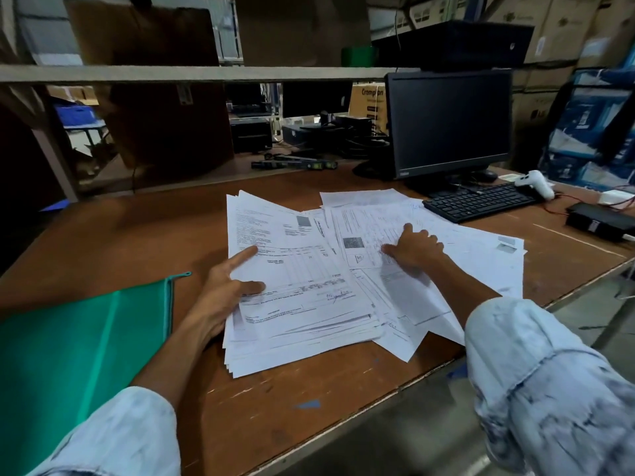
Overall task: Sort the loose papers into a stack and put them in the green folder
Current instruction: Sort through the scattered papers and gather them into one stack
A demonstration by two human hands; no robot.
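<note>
Beside one green folder point(79, 345), two hands point(220, 297) point(417, 249) hold loose papers point(302, 304).

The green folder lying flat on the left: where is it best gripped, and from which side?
Probably its zipped right edge, just below the pull tab, approached from the side of the papers. The green folder lies flat, so only an edge can be pinched, and that one is exposed beside the left hand.

Left hand point(225, 297) grips the paper stack point(305, 314) by its edge, thumb on top, index finger extended; right hand point(417, 250), knuckles up, presses curled fingertips onto loose papers point(470, 259).
</note>
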